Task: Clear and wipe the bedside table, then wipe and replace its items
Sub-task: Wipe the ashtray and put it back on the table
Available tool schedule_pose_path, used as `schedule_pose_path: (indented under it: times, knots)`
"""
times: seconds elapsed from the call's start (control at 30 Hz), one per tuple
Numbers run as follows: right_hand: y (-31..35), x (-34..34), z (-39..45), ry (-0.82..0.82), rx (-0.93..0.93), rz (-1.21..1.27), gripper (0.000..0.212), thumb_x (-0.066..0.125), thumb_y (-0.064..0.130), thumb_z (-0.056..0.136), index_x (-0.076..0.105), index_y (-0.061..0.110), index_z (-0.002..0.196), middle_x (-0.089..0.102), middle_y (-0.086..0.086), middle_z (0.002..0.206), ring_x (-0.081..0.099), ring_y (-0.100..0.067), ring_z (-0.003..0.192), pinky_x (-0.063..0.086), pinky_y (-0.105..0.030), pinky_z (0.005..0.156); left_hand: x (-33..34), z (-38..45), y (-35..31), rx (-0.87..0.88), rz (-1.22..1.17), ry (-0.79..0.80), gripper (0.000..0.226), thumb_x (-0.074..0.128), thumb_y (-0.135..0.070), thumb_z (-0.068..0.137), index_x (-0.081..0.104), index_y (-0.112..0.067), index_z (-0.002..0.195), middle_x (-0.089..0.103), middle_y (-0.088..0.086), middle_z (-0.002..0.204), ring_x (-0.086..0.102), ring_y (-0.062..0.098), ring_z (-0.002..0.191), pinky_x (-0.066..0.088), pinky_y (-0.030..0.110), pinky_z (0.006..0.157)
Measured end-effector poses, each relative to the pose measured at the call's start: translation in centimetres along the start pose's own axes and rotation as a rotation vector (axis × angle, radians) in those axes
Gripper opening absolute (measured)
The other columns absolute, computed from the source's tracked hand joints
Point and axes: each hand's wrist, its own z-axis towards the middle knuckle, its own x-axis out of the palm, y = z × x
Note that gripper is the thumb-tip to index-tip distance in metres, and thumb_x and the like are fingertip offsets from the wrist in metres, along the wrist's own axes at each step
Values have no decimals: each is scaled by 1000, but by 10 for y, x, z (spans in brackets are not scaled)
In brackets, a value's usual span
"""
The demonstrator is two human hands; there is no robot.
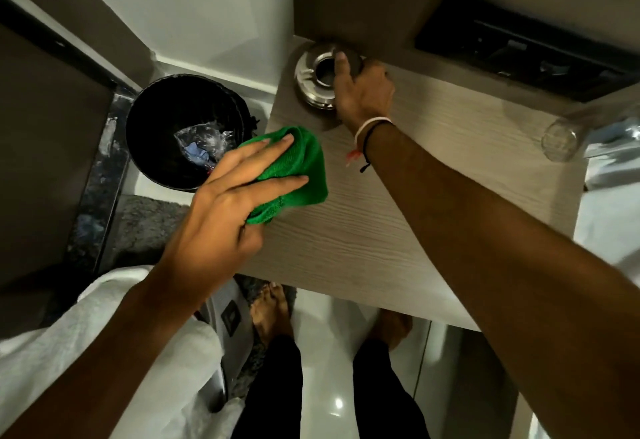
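Note:
The bedside table (398, 217) has a pale wood-grain top. On its left edge lies a folded green cloth (298, 165), pressed down by my left hand (228, 203) with the fingers spread over it. At the far left corner stands a round metal ashtray (317, 76). My right hand (363, 90) grips its right rim, with one finger over the edge. A clear drinking glass (562, 137) lies blurred at the table's right edge.
A black waste bin (162, 106) with plastic rubbish inside stands on the floor left of the table. A dark switch panel (519, 43) is set in the wall behind. White bedding (104, 327) lies at the lower left. My bare feet stand below the table's front edge.

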Motion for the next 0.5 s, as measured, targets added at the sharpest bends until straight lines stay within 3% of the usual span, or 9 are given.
schedule_pose_path:
  times: [0.1,0.23,0.3,0.33,0.4,0.5]
  knots:
    - [-4,-12,-4,59,-39,8,39,49,31,103,58,5,131,65,-18,133,55,-38,128,40,-35,98,2,2,-10,35,18,10,80,54,28,57,68,-4,129,49,18,152,41,35,144,24,25,127]
    - [-18,-39,-10,246,-25,97,28,49,19,103,63,-3,113,68,-20,115,62,-36,115,48,-40,96,9,9,-35,56,49,26,85,57,33,53,67,-3,130,47,19,153,40,39,145,20,23,128]
    - [-30,-65,-29,252,-61,175,31,51,17,104,63,-4,124,68,-19,120,62,-25,108,47,-32,98,14,14,-54,84,60,13,88,58,34,53,66,-3,132,46,18,155,38,40,146,19,23,128]
    - [-39,-83,-41,222,-87,192,37,52,20,104,58,-2,134,66,-19,127,60,-22,114,44,-23,97,19,17,-67,102,68,0,88,57,34,53,65,-3,133,46,18,155,38,40,146,19,24,128]
    - [-57,-117,-67,121,-162,163,52,54,28,104,45,5,148,60,-19,141,57,-28,129,42,-26,105,28,24,-95,138,74,-14,87,55,35,55,63,-2,134,45,19,155,38,40,146,20,26,128]
    - [-108,-190,-103,-207,-260,128,53,59,24,101,46,1,147,55,-18,147,52,-30,138,36,-31,117,70,45,-157,305,41,-2,85,59,38,59,60,0,135,44,20,155,38,41,146,22,29,128]
